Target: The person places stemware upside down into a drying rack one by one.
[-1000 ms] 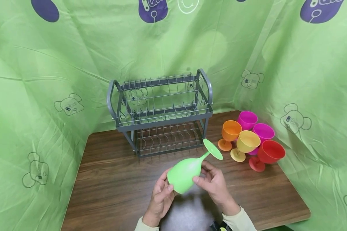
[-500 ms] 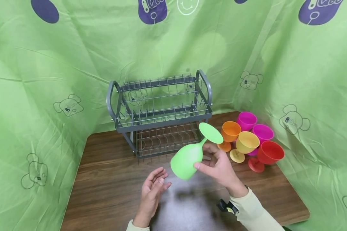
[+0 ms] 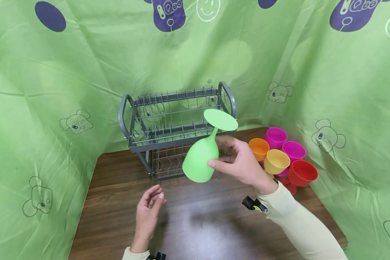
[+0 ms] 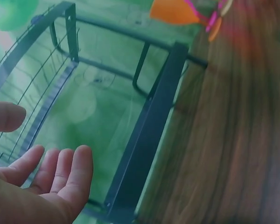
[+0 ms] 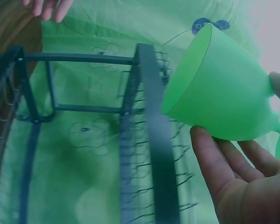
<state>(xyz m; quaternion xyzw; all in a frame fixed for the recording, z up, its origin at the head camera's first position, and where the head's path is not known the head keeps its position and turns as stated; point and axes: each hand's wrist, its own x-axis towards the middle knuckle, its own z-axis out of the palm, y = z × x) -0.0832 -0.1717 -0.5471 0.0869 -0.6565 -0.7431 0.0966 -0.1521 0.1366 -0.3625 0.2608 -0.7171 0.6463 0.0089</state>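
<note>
My right hand (image 3: 242, 164) pinches a light green goblet (image 3: 199, 159) near where bowl meets stem. The goblet is tilted upside down, its round foot up and its mouth down to the left, in front of the dish rack (image 3: 178, 141). In the right wrist view the goblet (image 5: 224, 88) shows its open mouth beside the rack's dark bar (image 5: 156, 135). Low on the left, my left hand (image 3: 147, 213) hovers over the table with nothing in it. Its loosely bent fingers (image 4: 79, 175) show in the left wrist view, apart from the rack.
Several upright goblets stand together at the right: an orange one (image 3: 259, 147), a yellow one (image 3: 276, 161), a red one (image 3: 302, 173) and two magenta ones. The two-tier rack sits at the back of the wooden table (image 3: 117, 202). Green printed cloth (image 3: 94, 61) hangs around it.
My left hand has let go of the green goblet and drawn away left. The right hand has lifted the goblet up toward the rack, turning its foot further upward.
</note>
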